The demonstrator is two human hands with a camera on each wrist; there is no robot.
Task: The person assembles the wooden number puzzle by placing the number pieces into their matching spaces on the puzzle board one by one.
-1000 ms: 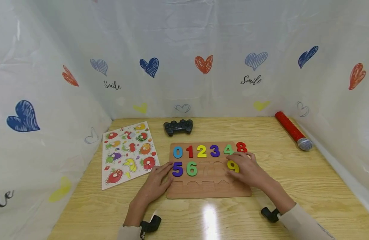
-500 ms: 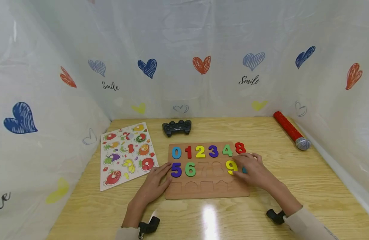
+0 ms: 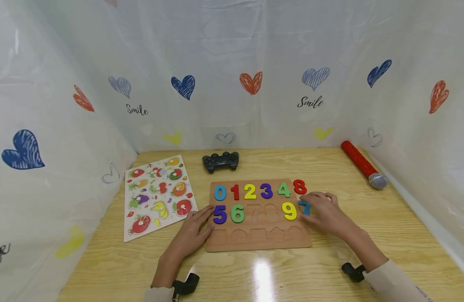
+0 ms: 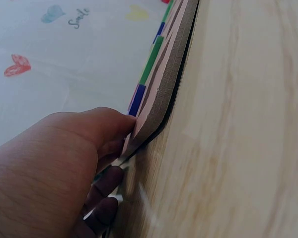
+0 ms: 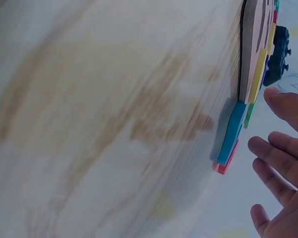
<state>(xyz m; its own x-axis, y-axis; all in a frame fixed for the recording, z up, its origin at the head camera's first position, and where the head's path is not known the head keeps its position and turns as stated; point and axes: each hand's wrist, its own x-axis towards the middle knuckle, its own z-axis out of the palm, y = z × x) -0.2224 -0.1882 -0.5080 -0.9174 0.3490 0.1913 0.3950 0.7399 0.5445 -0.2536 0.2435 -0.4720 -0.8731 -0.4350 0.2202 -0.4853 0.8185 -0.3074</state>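
Note:
A wooden number board (image 3: 258,246) lies on the table, with coloured 0 to 6 and a yellow 9 (image 3: 289,211) in its upper two rows. My left hand (image 3: 190,233) rests against its left edge, thumb and fingertips touching the side. Off the right edge sit a blue 7 (image 3: 304,206) and a red 8 (image 3: 300,187). My right hand (image 3: 324,213) hovers over the 7, its palm covering part of it in the head view. Seen from the right wrist, its fingers (image 5: 273,153) are loosely spread and apart from the blue 7 (image 5: 232,133).
Left of the board lies a fruit puzzle board (image 3: 158,220). A black game controller (image 3: 220,161) stands behind, and a red microphone (image 3: 362,161) lies at the back right. White sheeting with printed hearts (image 3: 251,83) walls in the table (image 3: 368,235). Outlined recesses for 7 and 8 show bare wood.
My right hand has come off the yellow 9 and shifted right, over the blue 7, which has come into view. The left hand stays at the board's edge.

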